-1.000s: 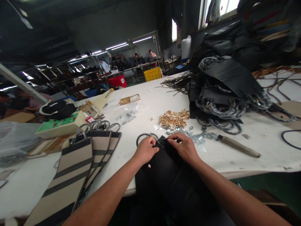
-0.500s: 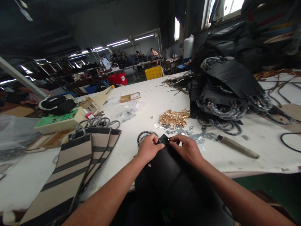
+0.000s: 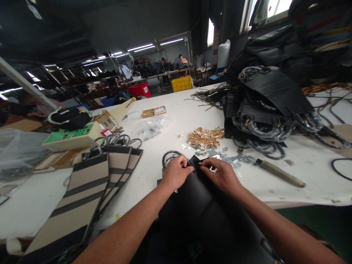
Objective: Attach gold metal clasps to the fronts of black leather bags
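Note:
A black leather bag piece (image 3: 203, 205) lies across the near table edge, with a plastic-wrapped handle (image 3: 171, 155) at its far end. My left hand (image 3: 178, 171) is closed, thumb and fingers pinching the upper edge of the piece. Just right of it, my right hand (image 3: 220, 173) pinches a small gold metal fitting (image 3: 200, 164) against the black leather. How far the fitting sits in the leather is hidden by my fingers. Beyond my hands are a heap of gold fittings (image 3: 205, 138) and scattered flat silver metal plates (image 3: 238, 158).
Striped beige-and-black bag panels (image 3: 82, 187) overlap at left, before a green-topped machine (image 3: 71, 136). Black bag pieces with wrapped handles (image 3: 264, 99) pile up at right. A grey-handled tool (image 3: 280, 173) lies near the right edge. A small open box (image 3: 154, 111) stands farther back.
The view has shifted slightly, so everything sits a little farther right. Both hands keep their pinching hold at the same place on the leather.

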`<state>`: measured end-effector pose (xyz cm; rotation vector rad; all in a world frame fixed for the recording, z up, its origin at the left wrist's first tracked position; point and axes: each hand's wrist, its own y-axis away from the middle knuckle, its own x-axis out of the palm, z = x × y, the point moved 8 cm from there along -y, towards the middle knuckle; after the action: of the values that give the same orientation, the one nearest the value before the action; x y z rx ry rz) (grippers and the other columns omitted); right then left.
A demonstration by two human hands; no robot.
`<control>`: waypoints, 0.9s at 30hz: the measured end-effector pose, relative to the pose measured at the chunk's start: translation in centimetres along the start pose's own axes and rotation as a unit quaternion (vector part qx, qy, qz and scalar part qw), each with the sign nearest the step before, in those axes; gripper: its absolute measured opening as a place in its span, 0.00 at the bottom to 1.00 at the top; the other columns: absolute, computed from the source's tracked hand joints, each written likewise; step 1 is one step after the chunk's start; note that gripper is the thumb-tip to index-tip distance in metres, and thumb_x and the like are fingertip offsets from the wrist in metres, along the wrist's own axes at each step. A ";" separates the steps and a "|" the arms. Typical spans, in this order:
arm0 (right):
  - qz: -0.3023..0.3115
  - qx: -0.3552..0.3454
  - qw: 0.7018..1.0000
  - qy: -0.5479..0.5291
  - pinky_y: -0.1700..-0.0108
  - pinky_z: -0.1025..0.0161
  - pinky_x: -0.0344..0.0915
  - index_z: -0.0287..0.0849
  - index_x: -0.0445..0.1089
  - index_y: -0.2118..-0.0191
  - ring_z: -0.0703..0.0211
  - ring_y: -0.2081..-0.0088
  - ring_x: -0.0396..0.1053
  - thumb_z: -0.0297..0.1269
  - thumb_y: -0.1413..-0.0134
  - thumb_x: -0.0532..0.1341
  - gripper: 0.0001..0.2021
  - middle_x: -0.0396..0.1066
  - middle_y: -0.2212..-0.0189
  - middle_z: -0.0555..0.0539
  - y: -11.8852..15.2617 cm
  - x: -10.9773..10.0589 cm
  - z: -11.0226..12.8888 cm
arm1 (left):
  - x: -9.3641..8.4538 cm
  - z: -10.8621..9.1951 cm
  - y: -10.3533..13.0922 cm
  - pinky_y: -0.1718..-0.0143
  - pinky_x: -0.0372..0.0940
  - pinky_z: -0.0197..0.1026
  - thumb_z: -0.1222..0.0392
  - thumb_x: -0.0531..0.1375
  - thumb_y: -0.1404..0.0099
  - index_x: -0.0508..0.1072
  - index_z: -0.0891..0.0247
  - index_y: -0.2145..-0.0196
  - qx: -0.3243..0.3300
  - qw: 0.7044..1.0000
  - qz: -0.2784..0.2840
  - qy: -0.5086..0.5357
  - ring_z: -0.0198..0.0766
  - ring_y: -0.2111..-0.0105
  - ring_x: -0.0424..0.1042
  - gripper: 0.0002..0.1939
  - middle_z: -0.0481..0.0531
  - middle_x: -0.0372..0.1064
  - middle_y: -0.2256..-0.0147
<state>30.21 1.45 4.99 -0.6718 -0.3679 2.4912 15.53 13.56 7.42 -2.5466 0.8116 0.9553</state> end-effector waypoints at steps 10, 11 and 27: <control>0.021 0.021 0.999 -0.045 0.59 0.57 0.69 0.48 0.77 0.64 0.52 0.63 0.74 0.44 0.40 0.65 0.07 0.79 0.65 0.50 -0.4 -0.3 -0.3 | -0.1 -0.6 0.4 0.74 0.50 0.41 0.58 0.68 0.46 0.59 0.59 0.79 0.010 1.000 0.013 0.011 0.32 0.78 0.55 0.19 0.39 0.55 0.81; 0.019 0.024 0.999 -0.045 0.59 0.57 0.69 0.48 0.77 0.64 0.52 0.64 0.74 0.44 0.41 0.65 0.07 0.79 0.65 0.50 -0.4 -0.3 -0.3 | -0.1 -0.6 0.4 0.74 0.50 0.40 0.58 0.68 0.45 0.59 0.59 0.79 0.010 1.000 0.015 0.011 0.32 0.78 0.55 0.19 0.39 0.55 0.81; 0.005 -0.023 1.000 0.011 0.59 0.55 0.69 0.50 0.76 0.54 0.52 0.63 0.75 0.39 0.37 0.62 0.08 0.78 0.65 0.50 0.0 0.2 0.4 | 0.1 -1.4 1.1 0.73 0.50 0.39 0.60 0.66 0.44 0.59 0.59 0.79 0.014 0.999 0.013 0.031 0.32 0.77 0.57 0.17 0.40 0.57 0.81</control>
<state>29.83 1.51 5.24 -0.7202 -0.4155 2.4905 15.65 11.95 8.30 -2.5589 0.8716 0.8688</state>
